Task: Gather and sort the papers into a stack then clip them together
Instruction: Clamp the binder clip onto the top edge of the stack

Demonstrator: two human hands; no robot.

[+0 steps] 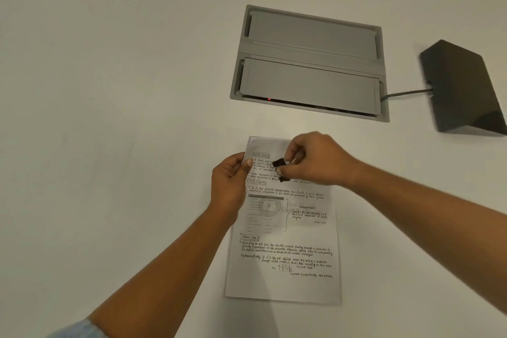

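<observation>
White tabletop (109,145): paper stack (285,255) lies lengthwise away; left hand (229,184) pinches its top-left edge, right hand (315,159) pinches black binder clip (279,163) just beside.

hands: 2 counted, left hand (229,186) and right hand (315,159), both on the near side of the grey hatch (310,63) | paper stack (285,250): 1, near side of hatch (sheets under the top page could not be counted) | binder clip (279,163): 1 | grey hatch: 1, had 2 lids | dark wedge-shaped box (463,88): 1, right of hatch | cable (406,93): 1, ran from hatch to box
</observation>
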